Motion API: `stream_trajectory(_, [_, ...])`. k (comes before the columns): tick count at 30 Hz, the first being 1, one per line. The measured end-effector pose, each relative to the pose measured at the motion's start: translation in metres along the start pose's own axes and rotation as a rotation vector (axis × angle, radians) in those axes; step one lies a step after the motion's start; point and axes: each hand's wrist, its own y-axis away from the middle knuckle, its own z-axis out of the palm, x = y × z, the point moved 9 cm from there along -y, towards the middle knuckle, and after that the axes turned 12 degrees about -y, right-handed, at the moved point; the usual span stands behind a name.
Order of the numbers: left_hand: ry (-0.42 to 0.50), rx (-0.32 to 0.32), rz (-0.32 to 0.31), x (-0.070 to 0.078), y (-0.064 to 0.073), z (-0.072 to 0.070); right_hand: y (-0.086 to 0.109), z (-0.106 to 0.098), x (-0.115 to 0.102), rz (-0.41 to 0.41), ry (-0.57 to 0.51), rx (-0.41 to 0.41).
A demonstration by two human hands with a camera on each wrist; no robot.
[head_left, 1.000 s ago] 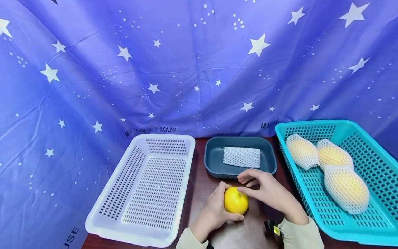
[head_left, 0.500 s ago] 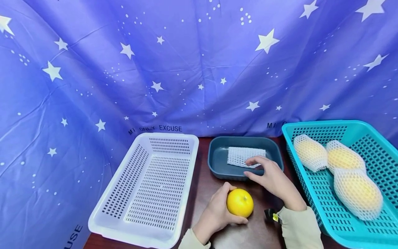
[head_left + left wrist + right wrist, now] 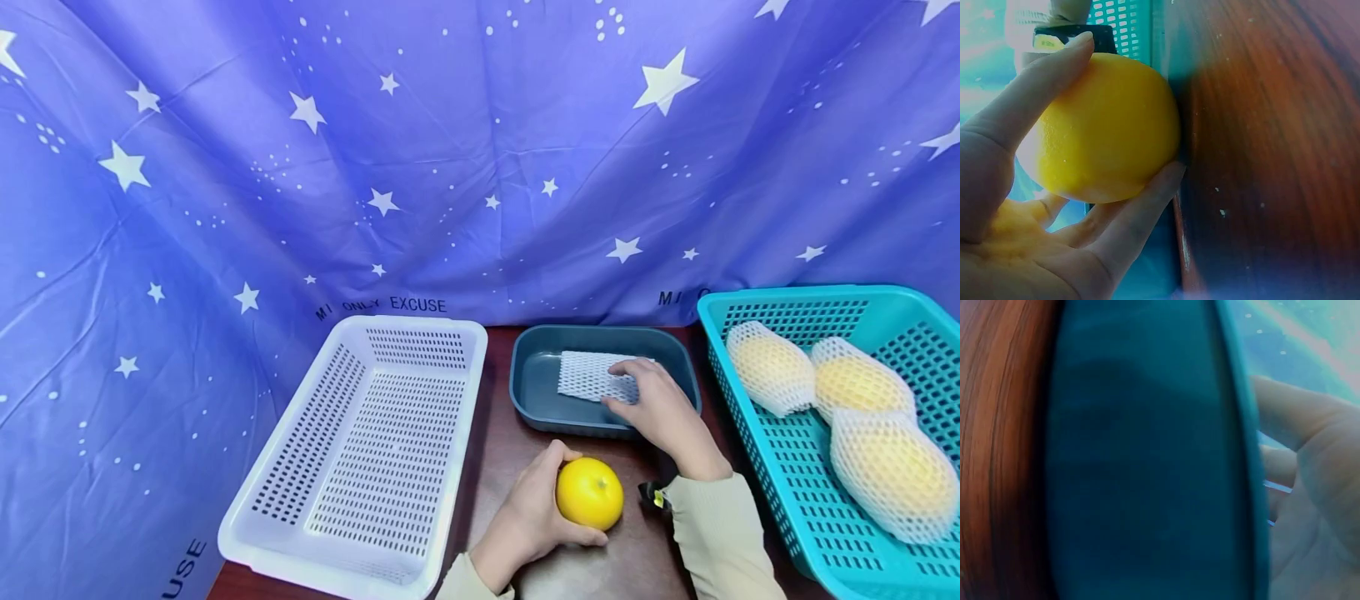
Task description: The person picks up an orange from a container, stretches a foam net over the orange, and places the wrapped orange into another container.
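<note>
My left hand point(image 3: 528, 510) grips a round yellow citrus fruit point(image 3: 590, 494) above the brown table, thumb on the near side and fingers round the far side. In the left wrist view the same fruit point(image 3: 1110, 128) sits between thumb and fingers. My right hand point(image 3: 663, 408) reaches over the near rim of a dark blue tray point(image 3: 534, 400), thumb and fingers spread apart above a white foam net sleeve point(image 3: 588, 376) lying flat inside. From the right wrist, the tray's wall point(image 3: 1141, 456) hides the fingertips, so contact with the sleeve cannot be made out.
A white perforated basket point(image 3: 382, 450) stands at the left. On the right is a turquoise basket point(image 3: 780, 475) holding 3 yellow fruits in foam nets, one of them a netted fruit point(image 3: 892, 475) nearest me. Behind everything hangs a purple starry curtain point(image 3: 450, 167).
My right hand has left the citrus fruit and moved forward over the dark blue tray to the foam net sleeve. The left hand keeps its grip on the fruit. The view has shifted slightly.
</note>
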Motion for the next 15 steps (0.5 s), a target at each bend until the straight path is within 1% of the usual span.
stream_trajectory(3, [0.001,-0.006,-0.001,0.0,-0.001,0.001,-0.004,0.002,0.005,0.014,0.022,-0.015])
stream_trajectory(9, [0.008,-0.025,-0.017,-0.002,-0.002,0.003,-0.01,0.01,0.015,0.052,0.031,-0.062])
stream_trajectory(12, [0.005,-0.026,-0.029,-0.004,-0.001,0.003,-0.013,0.017,0.019,0.087,0.04,-0.097])
stream_trajectory(15, [0.005,-0.024,-0.035,-0.004,-0.001,0.003,-0.013,0.019,0.021,0.112,0.061,-0.113])
